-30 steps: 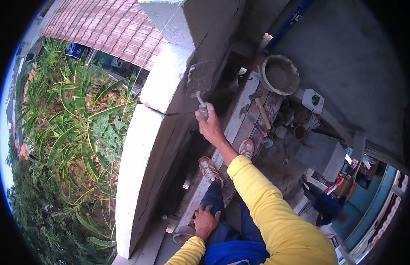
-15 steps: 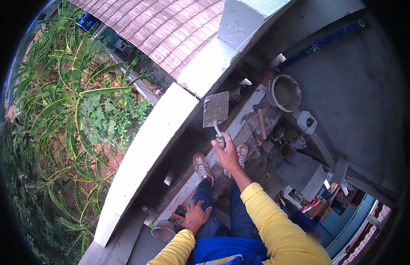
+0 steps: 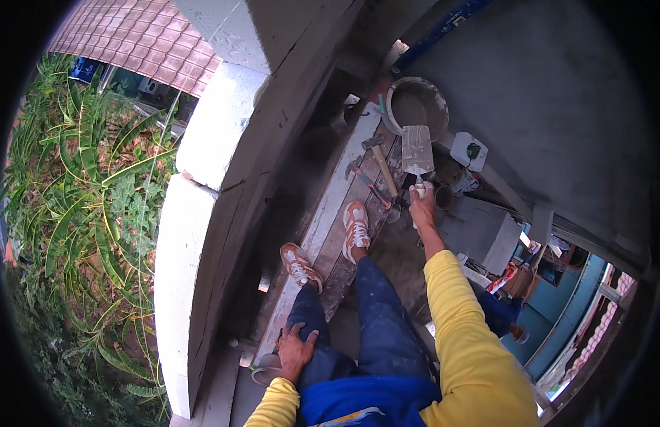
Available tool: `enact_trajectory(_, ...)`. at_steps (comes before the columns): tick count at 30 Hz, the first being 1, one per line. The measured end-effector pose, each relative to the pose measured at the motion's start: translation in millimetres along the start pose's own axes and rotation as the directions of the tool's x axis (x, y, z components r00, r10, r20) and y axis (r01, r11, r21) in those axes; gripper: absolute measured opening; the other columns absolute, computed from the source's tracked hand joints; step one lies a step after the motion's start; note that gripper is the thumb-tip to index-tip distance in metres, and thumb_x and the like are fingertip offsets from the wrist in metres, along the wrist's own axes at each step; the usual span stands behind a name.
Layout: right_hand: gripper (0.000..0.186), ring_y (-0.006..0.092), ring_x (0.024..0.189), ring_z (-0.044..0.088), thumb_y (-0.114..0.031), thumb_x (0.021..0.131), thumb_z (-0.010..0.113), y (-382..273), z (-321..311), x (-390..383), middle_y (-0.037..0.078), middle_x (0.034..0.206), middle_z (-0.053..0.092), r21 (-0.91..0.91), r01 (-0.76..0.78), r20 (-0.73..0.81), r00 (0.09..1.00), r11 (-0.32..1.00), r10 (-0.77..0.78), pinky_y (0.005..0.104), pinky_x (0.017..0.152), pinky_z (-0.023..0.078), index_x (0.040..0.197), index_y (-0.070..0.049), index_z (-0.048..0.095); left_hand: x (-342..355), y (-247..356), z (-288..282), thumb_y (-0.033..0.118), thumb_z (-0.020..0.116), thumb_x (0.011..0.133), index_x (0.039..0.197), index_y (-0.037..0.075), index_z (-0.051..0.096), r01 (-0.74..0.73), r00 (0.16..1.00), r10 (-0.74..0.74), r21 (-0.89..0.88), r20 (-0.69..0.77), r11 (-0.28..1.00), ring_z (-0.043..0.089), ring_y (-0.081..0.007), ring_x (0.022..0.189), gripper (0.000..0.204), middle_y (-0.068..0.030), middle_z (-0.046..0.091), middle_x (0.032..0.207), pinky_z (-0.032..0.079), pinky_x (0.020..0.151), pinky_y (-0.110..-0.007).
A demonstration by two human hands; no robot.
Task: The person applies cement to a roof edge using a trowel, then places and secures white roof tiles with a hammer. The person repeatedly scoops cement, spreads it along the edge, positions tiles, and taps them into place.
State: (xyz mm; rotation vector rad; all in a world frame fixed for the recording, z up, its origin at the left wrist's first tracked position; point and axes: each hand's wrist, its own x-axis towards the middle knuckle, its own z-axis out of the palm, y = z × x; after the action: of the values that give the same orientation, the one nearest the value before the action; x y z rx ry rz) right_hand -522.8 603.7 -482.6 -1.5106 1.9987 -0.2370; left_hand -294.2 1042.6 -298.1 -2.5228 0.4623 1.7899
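The left hand (image 3: 296, 350) lies flat and open on the left knee (image 3: 312, 334). Farther off, the right hand (image 3: 422, 208) is closed around a trowel (image 3: 417, 148). Its flat grey blade points toward 1 round bucket (image 3: 417, 107).

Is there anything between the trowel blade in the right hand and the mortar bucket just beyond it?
Nothing visible. The right hand holds the trowel, whose blade reaches right up to the near rim of the mortar bucket. The hammer lies on the plank to the left of the blade, off that line.
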Motion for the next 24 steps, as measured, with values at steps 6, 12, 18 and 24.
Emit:
enact_trajectory(6, 0.061, 0.0456, 0.135, 0.063, -0.049, 0.103, 0.063, -46, -20, 197, 0.023, 0.144, 0.067, -0.489, -0.004, 0.106, 0.992, 0.873, 0.064, 0.0539, 0.112, 0.049, 0.149, -0.010, 0.060, 7, 54, 7, 0.048, 0.080, 0.092, 0.138, 0.015, 0.072, 0.043, 0.997, -0.036, 0.096, -0.073, 0.994, 0.050, -0.0444, 0.146, 0.057, -0.0170, 0.055, 0.157, 0.041, 0.123, -0.052)
enact_trajectory(12, 0.048, 0.0419, 0.136, 0.063, -0.041, 0.103, 0.064, -65, 40, 321, 0.021, 0.144, 0.069, -0.662, 0.135, 0.229, 0.973, 0.737, 0.028, 0.0512, 0.113, 0.051, 0.138, -0.010, 0.071, 10, 105, 22, 0.046, 0.081, 0.091, 0.132, 0.015, 0.074, 0.147, 0.987, -0.130, 0.190, -0.099, 0.971, 0.054, -0.0434, 0.138, 0.052, -0.0181, 0.057, 0.153, 0.046, 0.117, -0.053)
enact_trajectory(18, 0.051, 0.0429, 0.135, 0.063, -0.047, 0.103, 0.063, -67, 62, 340, 0.022, 0.144, 0.068, -0.624, 0.158, 0.246, 0.969, 0.765, 0.001, 0.0523, 0.113, 0.051, 0.139, -0.011, 0.072, 13, 121, 37, 0.048, 0.081, 0.091, 0.132, 0.016, 0.075, 0.122, 0.991, -0.106, 0.244, -0.078, 0.962, 0.054, -0.0455, 0.137, 0.052, -0.0193, 0.057, 0.152, 0.046, 0.116, -0.053)
enact_trajectory(24, 0.062, 0.0460, 0.127, 0.067, -0.059, 0.102, 0.064, -14, 9, 280, 0.022, 0.133, 0.074, -0.413, 0.067, 0.201, 0.979, 0.908, 0.020, 0.0545, 0.107, 0.053, 0.143, -0.013, 0.065, 12, 113, 50, 0.050, 0.080, 0.091, 0.135, 0.016, 0.074, 0.167, 0.985, -0.175, 0.244, 0.010, 0.955, 0.051, -0.0485, 0.140, 0.056, -0.0204, 0.054, 0.156, 0.044, 0.118, -0.055)
